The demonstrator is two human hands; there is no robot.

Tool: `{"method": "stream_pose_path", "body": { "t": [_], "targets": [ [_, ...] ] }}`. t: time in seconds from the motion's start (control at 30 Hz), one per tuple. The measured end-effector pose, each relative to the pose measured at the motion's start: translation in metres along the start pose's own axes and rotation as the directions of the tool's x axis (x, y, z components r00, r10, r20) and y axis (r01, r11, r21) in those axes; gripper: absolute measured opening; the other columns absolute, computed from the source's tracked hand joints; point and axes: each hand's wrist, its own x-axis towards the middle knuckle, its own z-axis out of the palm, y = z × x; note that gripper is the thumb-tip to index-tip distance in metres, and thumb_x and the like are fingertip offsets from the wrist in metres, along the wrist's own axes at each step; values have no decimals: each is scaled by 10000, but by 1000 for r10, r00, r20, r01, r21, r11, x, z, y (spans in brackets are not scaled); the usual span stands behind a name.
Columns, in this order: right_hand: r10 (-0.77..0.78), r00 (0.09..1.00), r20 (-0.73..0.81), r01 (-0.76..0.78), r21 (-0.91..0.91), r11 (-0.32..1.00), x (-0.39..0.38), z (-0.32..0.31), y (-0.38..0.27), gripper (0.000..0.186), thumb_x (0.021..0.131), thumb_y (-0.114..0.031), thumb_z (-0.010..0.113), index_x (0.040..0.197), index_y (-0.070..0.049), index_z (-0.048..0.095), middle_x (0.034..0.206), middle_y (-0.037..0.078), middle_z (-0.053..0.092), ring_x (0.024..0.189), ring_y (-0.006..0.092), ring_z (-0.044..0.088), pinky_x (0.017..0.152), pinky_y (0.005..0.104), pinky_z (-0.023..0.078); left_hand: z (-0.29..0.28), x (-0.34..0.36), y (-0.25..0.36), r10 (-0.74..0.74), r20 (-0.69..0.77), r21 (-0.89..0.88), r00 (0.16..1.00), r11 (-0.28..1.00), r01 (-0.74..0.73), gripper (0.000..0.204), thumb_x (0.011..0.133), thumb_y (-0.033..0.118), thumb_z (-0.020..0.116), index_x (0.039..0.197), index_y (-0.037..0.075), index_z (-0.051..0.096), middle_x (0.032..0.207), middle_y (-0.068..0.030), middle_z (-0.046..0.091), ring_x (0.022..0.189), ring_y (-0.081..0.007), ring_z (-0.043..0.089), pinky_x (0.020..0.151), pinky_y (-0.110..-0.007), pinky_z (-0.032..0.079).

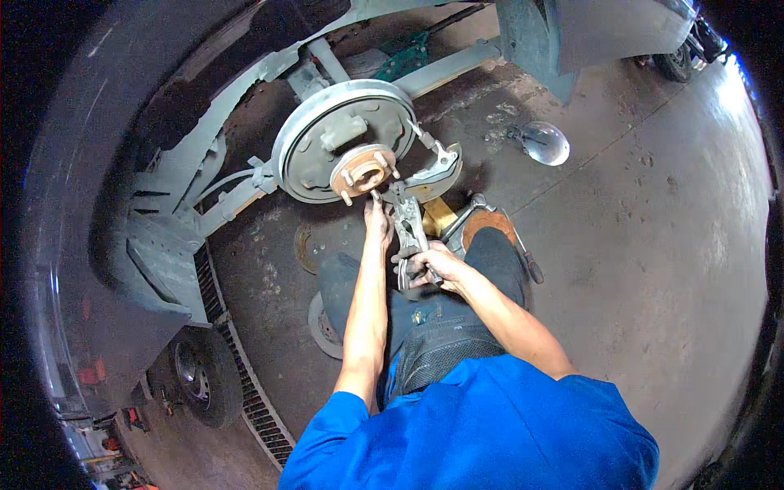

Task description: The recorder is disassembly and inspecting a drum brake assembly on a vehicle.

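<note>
A wheel hub with rusty flange and protruding studs sits in the middle of a round brake backing plate. Just under the hub, my left hand reaches up with its fingers closed; what they pinch there is hidden. My right hand, lower and to the right, is wrapped round a long grey metal brake part that slants up toward the hub. A bar-like piece with a dark end shows beside its thumb. Right of the hub, a curved brake shoe hangs at the plate's lower edge.
A wrench-like tool and a rusty disc lie by my right knee. A shiny round bowl stands farther right on the floor. The car's wheel arch overhangs at left; below it are a tyre and a floor grate.
</note>
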Motion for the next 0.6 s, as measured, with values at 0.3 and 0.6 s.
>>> {"method": "stream_pose_path", "body": {
  "t": [0.3,0.6],
  "targets": [
    [-94,987,-129,108,105,989,18,29,12,333,703,12,525,1033,33,567,894,106,597,793,231,618,668,434,584,-14,10,2,58,40,89,998,994,-62,310,919,343,587,1069,83,507,973,15,557,754,-107,476,624,-273,419],
    [-147,978,-145,156,46,987,29,44,11,325,730,6,525,1051,42,567,981,125,608,853,233,611,689,455,582,-6,0,21,-38,122,63,992,998,31,360,909,310,609,1116,19,565,955,-70,614,796,-140,586,690,-276,510]
  ]
}}
